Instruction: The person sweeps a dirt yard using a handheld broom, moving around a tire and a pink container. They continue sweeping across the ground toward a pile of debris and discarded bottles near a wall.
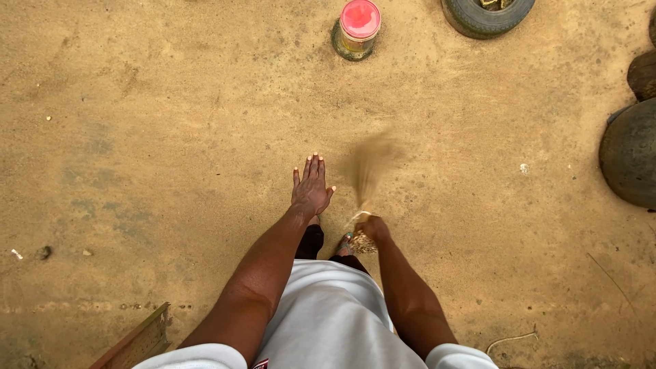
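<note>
From the head camera, we look straight down at sandy brown ground (171, 137). Our right hand (371, 229) is closed tight around the bound end of a short broom of dry brown straw (369, 178). The straw tips look smeared and blurry, low over the sand just ahead of our feet, so the broom seems to be swinging. We grip it at the tied end, which we think lets the loose tips brush the sand.

Our left hand (311, 188) holds nothing. It is open wide, flat, fingers straight and close together, held out over the ground beside the broom. Maybe it helps us keep steady while we bend down.

Farther off stands a glass jar with a round pink lid (357, 29). Near it lies a black rubber tyre (486, 15). At the right edge sit big dark round things (630, 154); we cannot tell what they are. A wooden plank (140, 339) pokes in at the bottom left. Small pebbles and a thin twig (511, 338) lie about. Nothing sits right in the broom's way.
</note>
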